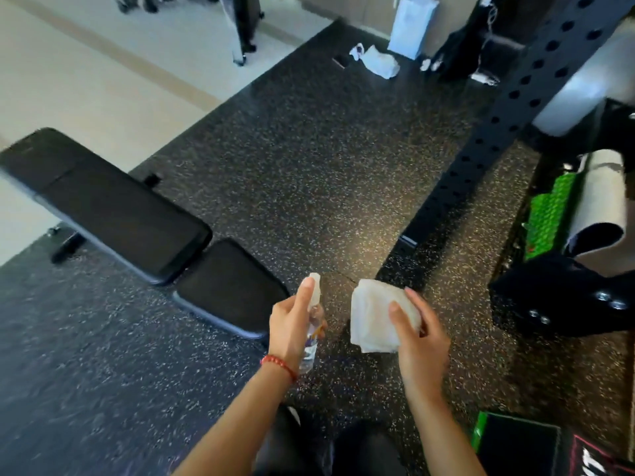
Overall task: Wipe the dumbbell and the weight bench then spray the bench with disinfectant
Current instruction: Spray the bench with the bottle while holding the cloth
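Hands hold spray bottle [313, 333] left, folded cloth [376, 316] right

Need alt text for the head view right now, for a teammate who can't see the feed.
Seen from above, a person's left hand grips a small clear spray bottle with a finger on its nozzle, while the right hand holds a folded white cloth beside it. A black weight bench stands to the left on speckled rubber flooring; a black perforated rack upright rises at right.
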